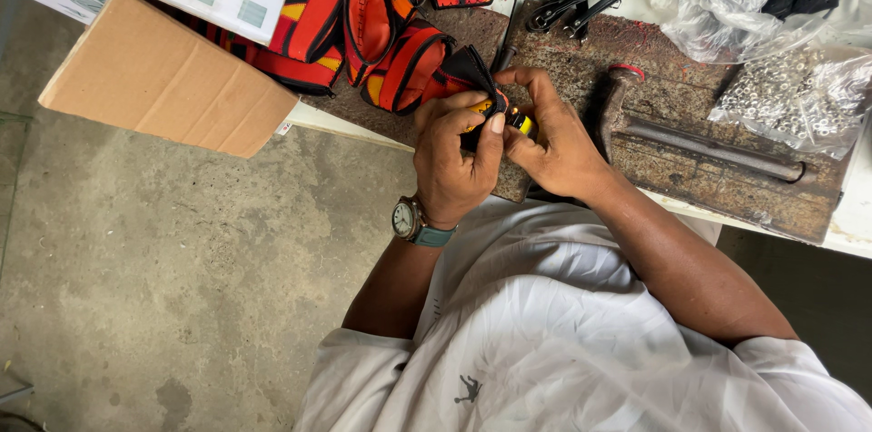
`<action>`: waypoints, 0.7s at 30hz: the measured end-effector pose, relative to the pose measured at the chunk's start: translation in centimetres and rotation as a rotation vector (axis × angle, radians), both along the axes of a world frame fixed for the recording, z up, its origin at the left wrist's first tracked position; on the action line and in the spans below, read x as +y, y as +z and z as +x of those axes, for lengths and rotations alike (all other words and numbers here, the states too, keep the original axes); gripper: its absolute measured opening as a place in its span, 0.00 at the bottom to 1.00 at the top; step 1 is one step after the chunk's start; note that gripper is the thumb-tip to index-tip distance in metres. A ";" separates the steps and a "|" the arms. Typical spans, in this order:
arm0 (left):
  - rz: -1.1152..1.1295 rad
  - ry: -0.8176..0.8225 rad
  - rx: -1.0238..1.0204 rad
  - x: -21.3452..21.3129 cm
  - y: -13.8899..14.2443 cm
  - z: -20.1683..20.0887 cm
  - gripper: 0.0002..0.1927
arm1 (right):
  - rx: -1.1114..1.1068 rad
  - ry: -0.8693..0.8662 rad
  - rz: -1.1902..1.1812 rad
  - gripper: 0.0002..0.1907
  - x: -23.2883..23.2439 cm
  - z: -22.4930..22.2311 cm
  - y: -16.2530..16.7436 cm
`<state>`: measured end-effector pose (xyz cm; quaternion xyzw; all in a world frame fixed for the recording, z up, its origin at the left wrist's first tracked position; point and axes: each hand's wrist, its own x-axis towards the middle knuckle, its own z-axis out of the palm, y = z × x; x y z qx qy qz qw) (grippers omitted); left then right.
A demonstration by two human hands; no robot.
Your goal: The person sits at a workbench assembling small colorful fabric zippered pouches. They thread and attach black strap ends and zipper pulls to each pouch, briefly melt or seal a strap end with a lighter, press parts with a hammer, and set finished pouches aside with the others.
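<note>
Far left there's a cardboard box (163, 78) hanging off the desk (345, 121), then a heap of red-orange-black fabric pouches (381, 23) that look already sewn up. In the middle, both hands are pinched shut on one more small pouch (474, 85) held just above the desk edge: left hand (451, 159), the one with the wristwatch, grips it from below, right hand (554, 137) nips at its black trim. Further right a rusty hammer (690, 137) lies untouched on a worn board, then a bag of metal rings (799, 96). I'd guess this pouch is mid-finishing, no ring on it that I can see.
</note>
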<state>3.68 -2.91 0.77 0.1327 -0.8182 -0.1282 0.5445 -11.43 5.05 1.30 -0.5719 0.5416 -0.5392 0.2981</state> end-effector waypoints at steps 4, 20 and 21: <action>0.064 0.004 0.015 0.2 -0.1 0.0 0.14 | -0.025 0.018 0.009 0.29 0.1 -0.1 0.0; 0.189 -0.033 0.033 0.5 -0.3 0.0 0.13 | 0.011 0.000 0.022 0.28 0.1 -0.1 0.2; 0.193 -0.035 0.031 0.4 -0.3 0.0 0.13 | 0.023 -0.011 0.043 0.28 0.1 -0.1 0.2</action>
